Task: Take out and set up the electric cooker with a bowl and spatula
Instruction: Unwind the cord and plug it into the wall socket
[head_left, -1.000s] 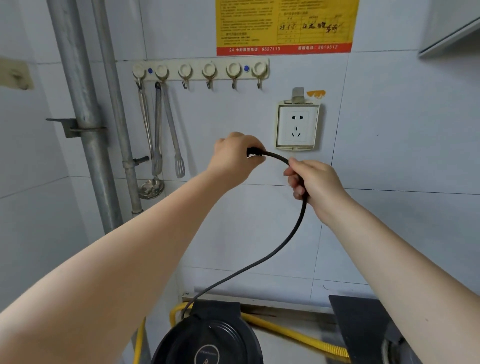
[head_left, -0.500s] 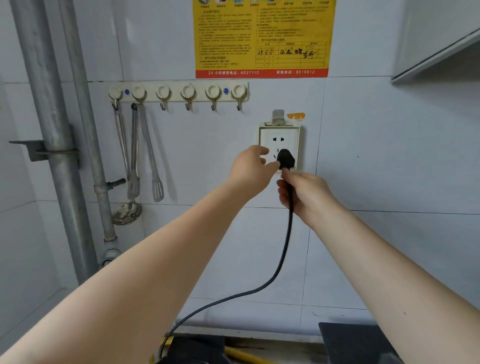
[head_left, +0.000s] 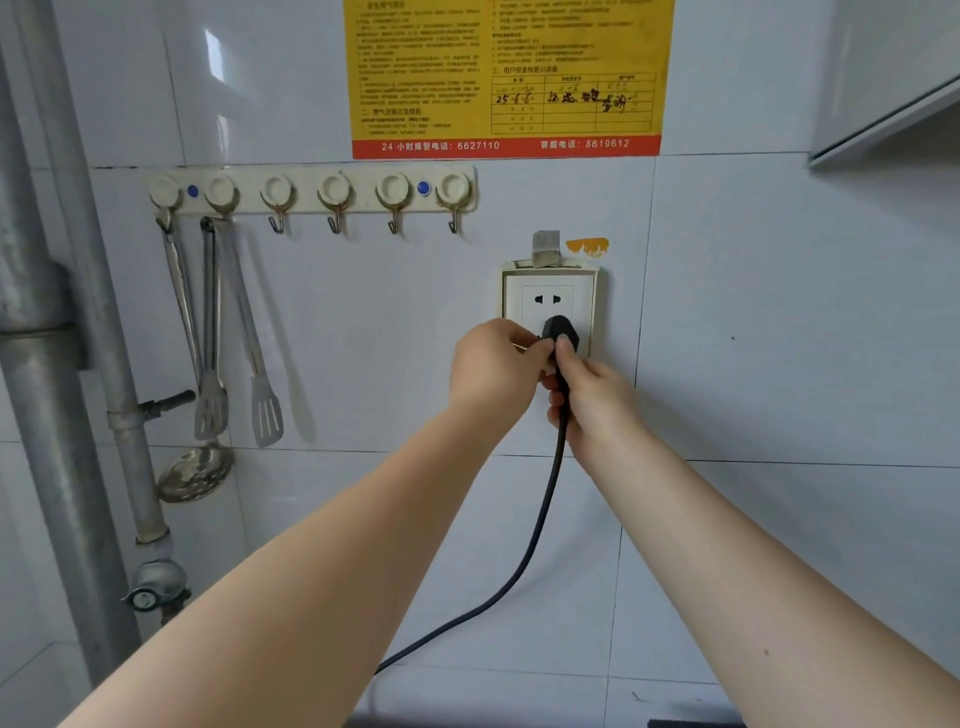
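A black plug (head_left: 560, 328) sits against the lower holes of the white wall socket (head_left: 548, 299). My left hand (head_left: 493, 366) pinches the plug from its left side. My right hand (head_left: 589, 395) grips the plug's base and the top of the black power cord (head_left: 540, 519), thumb pressed on the plug. The cord hangs down the tiled wall and curves left behind my left forearm. The electric cooker is out of view below the frame. A slotted metal spatula (head_left: 265, 405) hangs on the hook rail (head_left: 311, 189) at the left.
Tongs (head_left: 210, 395) and a skimmer ladle (head_left: 195, 473) hang on the same rail. Grey metal pipes (head_left: 47, 364) with a valve run down the left wall. A yellow notice (head_left: 506, 78) is stuck above. A cabinet corner (head_left: 893, 93) juts out at the upper right.
Both hands rose from mid-wall to the socket, carrying the plug end of the cord. The plug now rests against the socket. The view tilted up, so the cooker dropped out of sight.
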